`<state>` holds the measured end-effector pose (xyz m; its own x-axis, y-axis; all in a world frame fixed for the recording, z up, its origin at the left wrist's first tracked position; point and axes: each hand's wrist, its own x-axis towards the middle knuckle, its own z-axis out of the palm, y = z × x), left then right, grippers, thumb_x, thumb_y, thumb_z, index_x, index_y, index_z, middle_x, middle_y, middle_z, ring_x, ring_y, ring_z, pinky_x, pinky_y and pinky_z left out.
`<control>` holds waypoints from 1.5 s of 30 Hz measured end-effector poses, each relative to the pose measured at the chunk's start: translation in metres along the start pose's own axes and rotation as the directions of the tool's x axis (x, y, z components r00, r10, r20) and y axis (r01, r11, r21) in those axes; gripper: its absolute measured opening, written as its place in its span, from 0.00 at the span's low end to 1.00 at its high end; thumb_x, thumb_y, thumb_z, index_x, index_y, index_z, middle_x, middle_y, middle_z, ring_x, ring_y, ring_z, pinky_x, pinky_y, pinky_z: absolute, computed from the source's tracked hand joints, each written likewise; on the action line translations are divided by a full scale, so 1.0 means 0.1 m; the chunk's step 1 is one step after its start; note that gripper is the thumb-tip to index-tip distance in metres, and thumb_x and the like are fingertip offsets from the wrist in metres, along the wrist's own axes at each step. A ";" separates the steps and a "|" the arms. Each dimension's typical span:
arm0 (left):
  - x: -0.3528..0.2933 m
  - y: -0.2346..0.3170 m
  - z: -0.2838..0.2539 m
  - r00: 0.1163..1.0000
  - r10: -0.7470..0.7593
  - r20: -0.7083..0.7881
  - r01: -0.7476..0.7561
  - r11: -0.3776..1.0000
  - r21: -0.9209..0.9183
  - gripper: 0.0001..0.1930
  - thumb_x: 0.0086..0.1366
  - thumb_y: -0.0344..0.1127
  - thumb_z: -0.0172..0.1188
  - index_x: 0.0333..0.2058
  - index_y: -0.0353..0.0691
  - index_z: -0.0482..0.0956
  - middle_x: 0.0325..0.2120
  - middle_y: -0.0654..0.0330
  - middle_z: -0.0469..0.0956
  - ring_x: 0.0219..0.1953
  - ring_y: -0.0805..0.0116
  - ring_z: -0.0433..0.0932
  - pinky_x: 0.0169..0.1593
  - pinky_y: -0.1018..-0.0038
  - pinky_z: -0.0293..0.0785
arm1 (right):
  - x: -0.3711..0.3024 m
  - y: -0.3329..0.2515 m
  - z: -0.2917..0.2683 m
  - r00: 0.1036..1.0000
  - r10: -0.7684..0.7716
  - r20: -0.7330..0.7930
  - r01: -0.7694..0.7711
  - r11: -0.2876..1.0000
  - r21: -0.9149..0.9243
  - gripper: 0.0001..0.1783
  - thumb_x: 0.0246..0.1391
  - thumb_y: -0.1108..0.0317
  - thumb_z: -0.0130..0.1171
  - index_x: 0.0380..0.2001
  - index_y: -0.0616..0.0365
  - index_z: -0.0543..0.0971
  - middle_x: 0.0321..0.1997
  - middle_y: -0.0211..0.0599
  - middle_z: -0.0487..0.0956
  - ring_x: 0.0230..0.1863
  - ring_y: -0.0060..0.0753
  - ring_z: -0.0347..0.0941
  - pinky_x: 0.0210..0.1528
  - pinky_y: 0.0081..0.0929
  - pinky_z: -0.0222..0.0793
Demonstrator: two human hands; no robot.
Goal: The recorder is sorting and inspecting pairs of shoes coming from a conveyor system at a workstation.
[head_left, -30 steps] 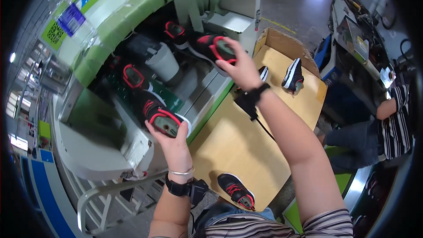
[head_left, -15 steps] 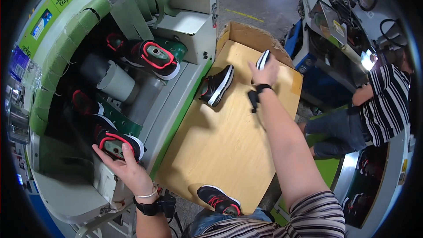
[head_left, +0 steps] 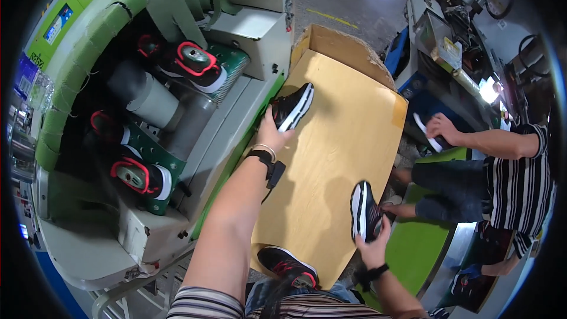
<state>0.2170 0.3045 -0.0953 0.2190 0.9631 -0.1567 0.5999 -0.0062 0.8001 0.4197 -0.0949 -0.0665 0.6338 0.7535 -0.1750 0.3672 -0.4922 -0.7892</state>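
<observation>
My left hand (head_left: 275,133) has its fingers round the heel end of a black sneaker (head_left: 293,107), which lies on its side with its white sole turned right, by the machine's edge. Low on the right, my right hand (head_left: 374,247) grips another black sneaker (head_left: 366,210) by its heel, its white sole facing left. A third black sneaker with red laces (head_left: 287,263) rests on the wooden board (head_left: 319,171) close to my body. Inside the machine at left, two black sneakers with red collars, an upper one (head_left: 199,66) and a lower one (head_left: 142,177), sit on green plates.
The curved machine (head_left: 88,47) with a green padded rim stands at my left. Cardboard (head_left: 342,44) edges the board's far end. At right a co-worker in a striped shirt (head_left: 515,168) holds a white-soled shoe (head_left: 426,133). Beside the board is a green surface (head_left: 413,254).
My left hand has left the machine's lower sneaker and reached the sneaker on the board. My right hand has come back from the far end with a sneaker. The machine's sneakers have shifted slightly.
</observation>
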 end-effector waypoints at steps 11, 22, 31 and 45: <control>-2.69 -0.43 -0.70 0.939 0.339 0.056 -0.337 0.875 0.348 0.49 0.45 0.35 0.77 0.65 0.43 0.58 0.57 0.44 0.61 0.58 0.42 0.65 0.61 0.53 0.63 | -0.38 -0.14 -0.07 0.966 -0.248 0.066 0.253 0.963 -0.089 0.47 0.37 0.74 0.75 0.62 0.60 0.63 0.60 0.50 0.62 0.60 0.52 0.61 0.63 0.42 0.59; -2.49 -0.37 -0.41 0.989 -0.092 0.117 0.141 0.821 -0.553 0.40 0.58 0.32 0.67 0.66 0.37 0.57 0.56 0.50 0.70 0.57 0.58 0.72 0.61 0.64 0.67 | -0.27 -0.10 0.17 0.951 -0.204 0.231 0.205 0.979 0.022 0.44 0.45 0.73 0.70 0.65 0.62 0.61 0.63 0.49 0.67 0.64 0.44 0.65 0.66 0.33 0.60; -3.09 0.59 -1.40 0.977 -0.184 0.109 0.111 0.002 -0.994 0.34 0.61 0.24 0.53 0.67 0.41 0.56 0.59 0.54 0.70 0.58 0.59 0.73 0.61 0.63 0.70 | -0.37 0.06 0.15 0.972 -0.136 0.189 0.118 0.988 0.102 0.42 0.45 0.78 0.67 0.64 0.64 0.61 0.62 0.49 0.66 0.63 0.46 0.64 0.66 0.36 0.59; -2.39 0.81 -1.40 0.594 -0.373 -0.713 -0.237 0.765 -0.599 0.41 0.58 0.27 0.68 0.65 0.38 0.53 0.55 0.57 0.63 0.54 0.67 0.69 0.57 0.70 0.68 | -0.37 0.03 0.22 0.966 -0.124 0.227 0.086 0.982 0.169 0.42 0.46 0.76 0.65 0.65 0.66 0.60 0.62 0.50 0.64 0.64 0.45 0.62 0.67 0.37 0.57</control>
<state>0.1051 0.1115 0.0878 -0.6422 0.7662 0.0207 -0.0537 -0.0718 0.9960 0.3823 -0.1144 -0.0757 0.4119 0.8879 -0.2048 0.3005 -0.3446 -0.8894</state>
